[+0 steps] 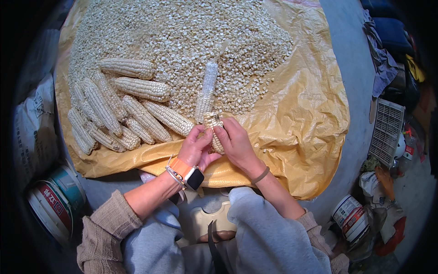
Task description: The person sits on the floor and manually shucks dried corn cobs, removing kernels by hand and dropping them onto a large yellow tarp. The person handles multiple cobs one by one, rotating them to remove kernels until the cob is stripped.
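Observation:
Between my two hands is a short ear of white corn [217, 143], held upright, with a dark spot near its top. My left hand [197, 147], with a watch on the wrist, grips its left side. My right hand [235, 138] has thumb and fingers on its right side. Just beyond lies a partly shelled ear [207, 90], bare cob at its far end. Whole ears of corn [142, 88] are piled to the left. A broad heap of loose white kernels [171, 37] spreads over a yellow woven plastic sheet [301, 113].
Paint buckets stand at the lower left [66, 198] and lower right [352, 217]. A white woven sack [36, 133] is at the left. On the right are a plastic crate [386, 132], cloth and bags. A beige stool [215, 219] is between my knees.

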Available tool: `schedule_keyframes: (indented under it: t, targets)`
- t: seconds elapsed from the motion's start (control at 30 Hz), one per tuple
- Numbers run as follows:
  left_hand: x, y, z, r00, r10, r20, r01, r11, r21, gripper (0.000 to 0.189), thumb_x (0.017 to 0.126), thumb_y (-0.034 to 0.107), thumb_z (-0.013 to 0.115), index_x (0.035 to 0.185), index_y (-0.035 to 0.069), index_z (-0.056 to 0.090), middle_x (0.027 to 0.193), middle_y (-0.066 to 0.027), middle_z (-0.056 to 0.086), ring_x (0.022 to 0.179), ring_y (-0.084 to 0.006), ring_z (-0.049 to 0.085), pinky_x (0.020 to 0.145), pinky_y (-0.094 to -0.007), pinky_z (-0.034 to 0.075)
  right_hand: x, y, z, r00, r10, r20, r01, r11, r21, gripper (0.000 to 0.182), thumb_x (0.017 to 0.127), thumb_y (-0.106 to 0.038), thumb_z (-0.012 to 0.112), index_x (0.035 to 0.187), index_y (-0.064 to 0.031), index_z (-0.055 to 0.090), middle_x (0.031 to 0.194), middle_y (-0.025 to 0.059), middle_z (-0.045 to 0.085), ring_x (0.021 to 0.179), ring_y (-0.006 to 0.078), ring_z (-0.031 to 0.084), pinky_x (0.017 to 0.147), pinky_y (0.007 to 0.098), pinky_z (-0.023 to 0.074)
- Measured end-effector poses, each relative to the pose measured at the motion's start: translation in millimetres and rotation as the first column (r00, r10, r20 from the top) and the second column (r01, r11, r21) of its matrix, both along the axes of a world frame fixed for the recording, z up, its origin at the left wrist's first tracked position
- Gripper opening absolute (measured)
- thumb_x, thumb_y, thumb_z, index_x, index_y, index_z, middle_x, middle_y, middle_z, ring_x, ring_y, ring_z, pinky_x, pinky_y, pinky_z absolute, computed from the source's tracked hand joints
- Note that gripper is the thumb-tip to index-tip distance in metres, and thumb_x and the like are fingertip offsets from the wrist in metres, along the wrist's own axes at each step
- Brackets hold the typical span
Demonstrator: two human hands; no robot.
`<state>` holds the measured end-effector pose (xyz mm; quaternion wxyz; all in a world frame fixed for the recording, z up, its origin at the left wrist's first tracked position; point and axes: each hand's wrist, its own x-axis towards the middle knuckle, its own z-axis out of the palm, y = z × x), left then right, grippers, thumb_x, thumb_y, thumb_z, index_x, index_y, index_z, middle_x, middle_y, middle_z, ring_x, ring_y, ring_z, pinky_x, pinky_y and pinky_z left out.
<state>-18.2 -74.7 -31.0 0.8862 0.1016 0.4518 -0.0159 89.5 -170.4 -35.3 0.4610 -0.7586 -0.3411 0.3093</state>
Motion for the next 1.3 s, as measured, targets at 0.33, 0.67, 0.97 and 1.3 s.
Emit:
schedule_keyframes:
  t: [0.33, 0.67, 0.97, 1.3]
  targets:
    - [-1, 0, -2, 0.992, -0.118, -0.035, 0.121, 0.987, 0.103, 0.02, 0.091, 0.017, 0.053, 0.107, 0.013, 0.042, 0.096, -0.003, 0.054, 0.092, -0.0176, 0.057, 0.077, -0.0454, 0.053, 6, 6, 11, 0.995, -0.002, -0.097, -0.01, 0.992, -0.123, 0.025, 0.091, -0.022, 0.049, 0.095, 0.0025, 0.051, 0.085, 0.0189, 0.049, 0.074, 0.0373, 0.051, 0.064, 0.0405, 0.0405]
    - [0, 2, 7, 0.999, -0.034, 0.014, 0.034, 0.999, 0.035, 0.021, 0.089, 0.015, 0.055, 0.107, 0.014, 0.042, 0.094, -0.0013, 0.056, 0.091, -0.0158, 0.058, 0.075, -0.042, 0.053, 2, -2, -2, 0.992, 0.006, -0.125, 0.0, 0.999, 0.044, 0.027, 0.092, -0.022, 0.044, 0.102, 0.003, 0.049, 0.086, 0.0187, 0.048, 0.079, 0.0362, 0.05, 0.069, 0.0383, 0.0407]
    - [5, 7, 15, 0.994, -0.106, 0.009, 0.102, 0.977, 0.189, 0.024, 0.088, 0.01, 0.055, 0.109, 0.009, 0.042, 0.098, -0.0032, 0.057, 0.089, -0.0151, 0.059, 0.069, -0.0348, 0.056, 17, -2, 7, 0.993, -0.119, 0.006, 0.119, 0.993, 0.027, 0.029, 0.088, -0.021, 0.056, 0.105, 0.0025, 0.056, 0.098, 0.017, 0.057, 0.09, 0.0326, 0.054, 0.08, 0.036, 0.0427]
    - [1, 4, 5, 0.991, -0.131, -0.029, 0.134, 0.938, 0.32, 0.027, 0.085, 0.006, 0.06, 0.107, 0.004, 0.044, 0.086, -0.0024, 0.056, 0.058, -0.0034, 0.044, 0.046, -0.0178, 0.034, 30, 14, 23, 0.996, -0.037, 0.075, 0.032, 0.997, 0.076, 0.014, 0.077, -0.007, 0.064, 0.09, -0.0019, 0.064, 0.091, 0.0099, 0.06, 0.093, 0.0237, 0.053, 0.081, 0.0319, 0.0417]
